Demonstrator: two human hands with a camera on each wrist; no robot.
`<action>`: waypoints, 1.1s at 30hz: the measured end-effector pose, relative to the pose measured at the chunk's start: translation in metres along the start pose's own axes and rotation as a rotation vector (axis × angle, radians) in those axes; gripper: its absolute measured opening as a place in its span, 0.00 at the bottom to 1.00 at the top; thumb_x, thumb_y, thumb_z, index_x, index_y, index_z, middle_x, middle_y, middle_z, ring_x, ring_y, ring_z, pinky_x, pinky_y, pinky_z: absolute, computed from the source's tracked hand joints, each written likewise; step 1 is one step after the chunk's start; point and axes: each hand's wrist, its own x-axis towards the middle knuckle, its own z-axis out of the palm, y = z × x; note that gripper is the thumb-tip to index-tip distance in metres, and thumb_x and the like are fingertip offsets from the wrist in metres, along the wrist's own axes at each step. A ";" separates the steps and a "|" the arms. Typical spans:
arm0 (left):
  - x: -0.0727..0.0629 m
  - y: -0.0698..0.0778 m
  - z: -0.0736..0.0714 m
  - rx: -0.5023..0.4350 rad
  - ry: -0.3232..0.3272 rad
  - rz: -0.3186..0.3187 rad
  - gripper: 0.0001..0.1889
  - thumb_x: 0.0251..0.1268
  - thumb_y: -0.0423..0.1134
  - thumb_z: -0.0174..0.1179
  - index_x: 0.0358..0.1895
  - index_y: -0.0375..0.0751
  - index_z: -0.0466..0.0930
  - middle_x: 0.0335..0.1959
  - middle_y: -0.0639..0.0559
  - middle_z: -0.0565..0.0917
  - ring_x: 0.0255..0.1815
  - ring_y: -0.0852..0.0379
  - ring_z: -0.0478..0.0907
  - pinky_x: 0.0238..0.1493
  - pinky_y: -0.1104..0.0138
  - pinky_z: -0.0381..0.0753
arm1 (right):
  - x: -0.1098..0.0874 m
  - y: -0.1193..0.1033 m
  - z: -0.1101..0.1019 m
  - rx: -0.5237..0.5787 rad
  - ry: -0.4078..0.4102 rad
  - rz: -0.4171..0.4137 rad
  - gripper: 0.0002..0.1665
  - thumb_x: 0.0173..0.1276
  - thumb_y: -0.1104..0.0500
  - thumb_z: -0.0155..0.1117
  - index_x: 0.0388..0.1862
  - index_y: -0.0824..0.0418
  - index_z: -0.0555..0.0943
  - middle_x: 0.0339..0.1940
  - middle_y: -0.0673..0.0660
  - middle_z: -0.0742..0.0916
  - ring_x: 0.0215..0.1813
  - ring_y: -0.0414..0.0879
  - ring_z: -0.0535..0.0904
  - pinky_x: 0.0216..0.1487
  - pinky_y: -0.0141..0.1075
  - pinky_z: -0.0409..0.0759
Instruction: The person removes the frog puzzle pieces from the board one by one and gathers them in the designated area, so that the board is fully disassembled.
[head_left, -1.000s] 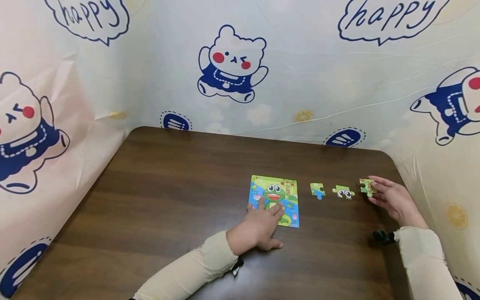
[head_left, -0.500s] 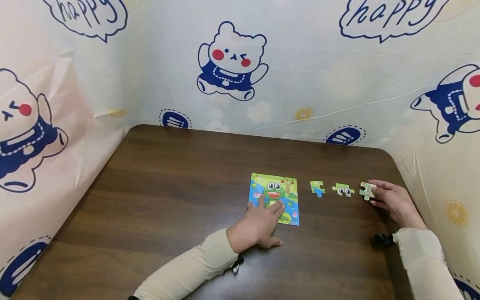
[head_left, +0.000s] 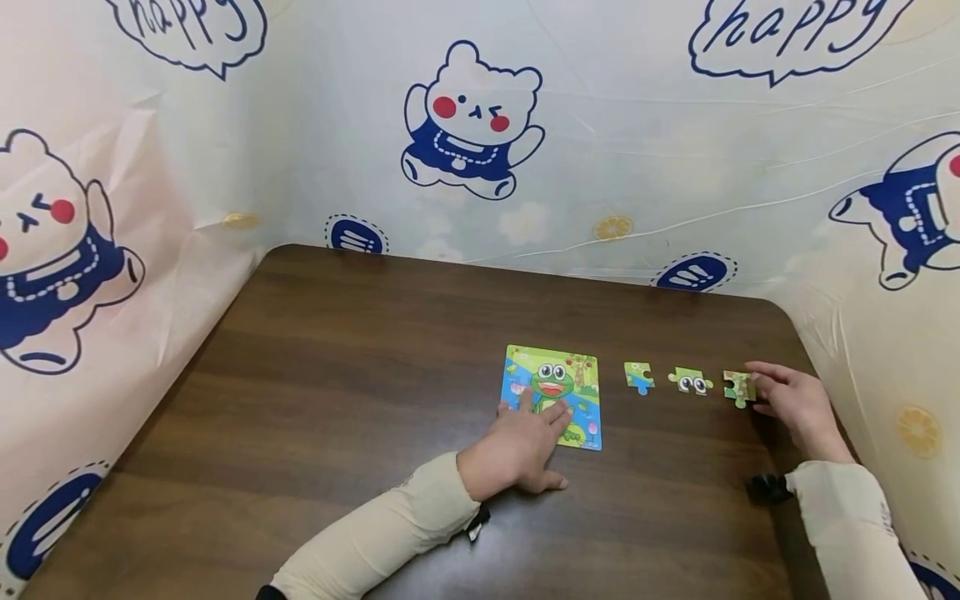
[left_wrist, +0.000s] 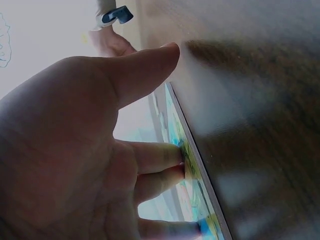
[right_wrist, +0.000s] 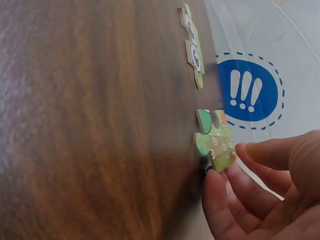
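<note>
My left hand rests with spread, fairly straight fingers on a square frog puzzle board, its fingertips touching the printed surface and its thumb out over the table. In the left wrist view the fingers meet the board close to its edge. Over on the right, my right hand pinches a green puzzle piece by its right edge. The right wrist view shows thumb and fingers at the rim of that piece, which carries a brown and green print.
Left of the pinched piece lie a puzzle piece with two frog eyes and a green and blue puzzle piece. They sit on a dark wooden table, with a printed curtain around its back and sides.
The pinched piece has shifted slightly toward me, its tilt changing along the way, and it now lines up with the other two. My left hand has stayed on the board.
</note>
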 end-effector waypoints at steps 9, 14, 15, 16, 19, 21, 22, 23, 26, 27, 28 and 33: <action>0.002 -0.003 0.001 -0.021 -0.007 0.009 0.50 0.62 0.74 0.57 0.83 0.58 0.49 0.84 0.65 0.51 0.84 0.37 0.48 0.73 0.42 0.68 | -0.008 -0.001 -0.005 0.098 0.033 -0.034 0.27 0.83 0.51 0.46 0.69 0.69 0.72 0.35 0.27 0.81 0.38 0.26 0.80 0.38 0.27 0.85; 0.000 -0.007 0.000 -0.054 -0.005 0.016 0.49 0.63 0.73 0.57 0.83 0.60 0.50 0.85 0.62 0.49 0.84 0.39 0.47 0.75 0.44 0.66 | -0.015 -0.010 0.000 0.337 0.033 -0.064 0.13 0.81 0.52 0.53 0.55 0.51 0.82 0.34 0.31 0.88 0.36 0.30 0.86 0.35 0.27 0.85; 0.000 -0.008 0.000 -0.065 -0.002 0.016 0.49 0.63 0.73 0.57 0.83 0.61 0.50 0.85 0.61 0.49 0.85 0.40 0.48 0.75 0.45 0.66 | -0.016 -0.013 0.003 0.390 0.019 -0.070 0.12 0.80 0.51 0.54 0.53 0.49 0.83 0.34 0.33 0.89 0.35 0.31 0.86 0.35 0.27 0.85; 0.000 -0.009 -0.001 -0.079 0.002 0.018 0.48 0.63 0.73 0.58 0.83 0.61 0.51 0.85 0.61 0.48 0.85 0.41 0.48 0.75 0.45 0.66 | -0.017 -0.016 0.005 0.438 0.003 -0.070 0.10 0.80 0.51 0.55 0.51 0.47 0.83 0.34 0.34 0.89 0.36 0.32 0.87 0.34 0.28 0.85; 0.000 -0.012 -0.003 -0.102 0.017 0.028 0.47 0.64 0.72 0.57 0.82 0.60 0.52 0.85 0.59 0.46 0.84 0.43 0.49 0.72 0.46 0.70 | -0.021 -0.026 0.015 0.531 -0.050 -0.067 0.09 0.79 0.50 0.56 0.50 0.45 0.83 0.36 0.39 0.91 0.37 0.34 0.88 0.35 0.29 0.86; 0.000 -0.016 -0.003 -0.119 0.033 0.032 0.46 0.65 0.72 0.56 0.82 0.60 0.52 0.86 0.58 0.46 0.84 0.44 0.51 0.70 0.47 0.73 | -0.023 -0.034 0.023 0.548 -0.080 -0.068 0.10 0.79 0.49 0.56 0.51 0.46 0.82 0.38 0.40 0.91 0.38 0.35 0.88 0.37 0.30 0.86; 0.000 -0.018 -0.004 -0.124 0.042 0.034 0.46 0.66 0.71 0.56 0.82 0.60 0.52 0.86 0.57 0.46 0.84 0.45 0.51 0.68 0.47 0.74 | -0.023 -0.038 0.027 0.545 -0.093 -0.069 0.11 0.79 0.49 0.56 0.52 0.47 0.82 0.39 0.40 0.91 0.39 0.36 0.88 0.38 0.30 0.86; 0.001 -0.021 -0.004 -0.127 0.054 0.036 0.46 0.66 0.72 0.55 0.82 0.60 0.52 0.86 0.56 0.46 0.84 0.46 0.52 0.66 0.48 0.76 | -0.024 -0.042 0.031 0.547 -0.107 -0.070 0.12 0.79 0.49 0.56 0.54 0.48 0.81 0.40 0.41 0.91 0.40 0.36 0.88 0.39 0.29 0.86; 0.002 -0.031 -0.007 -0.169 0.094 0.056 0.45 0.67 0.70 0.55 0.83 0.59 0.51 0.86 0.55 0.47 0.85 0.49 0.50 0.64 0.47 0.78 | -0.025 -0.056 0.042 0.532 -0.145 -0.069 0.18 0.79 0.47 0.56 0.60 0.52 0.79 0.42 0.41 0.91 0.42 0.36 0.87 0.42 0.29 0.86; 0.003 -0.036 -0.008 -0.185 0.111 0.071 0.46 0.67 0.70 0.56 0.83 0.58 0.51 0.86 0.54 0.47 0.85 0.49 0.49 0.65 0.48 0.77 | -0.026 -0.061 0.046 0.519 -0.156 -0.070 0.20 0.79 0.46 0.55 0.62 0.54 0.78 0.43 0.40 0.91 0.43 0.36 0.87 0.43 0.29 0.86; 0.005 -0.041 -0.009 -0.198 0.128 0.085 0.46 0.67 0.70 0.56 0.83 0.57 0.51 0.86 0.54 0.47 0.86 0.50 0.46 0.68 0.48 0.75 | -0.025 -0.065 0.049 0.522 -0.169 -0.069 0.23 0.79 0.46 0.55 0.65 0.56 0.76 0.44 0.41 0.91 0.44 0.36 0.87 0.43 0.29 0.86; 0.012 -0.071 -0.014 -0.204 0.227 0.096 0.54 0.63 0.71 0.59 0.84 0.51 0.44 0.86 0.51 0.44 0.86 0.45 0.36 0.82 0.48 0.50 | -0.023 -0.085 0.069 0.462 -0.219 -0.083 0.31 0.80 0.44 0.52 0.71 0.63 0.71 0.46 0.41 0.90 0.47 0.38 0.87 0.46 0.29 0.86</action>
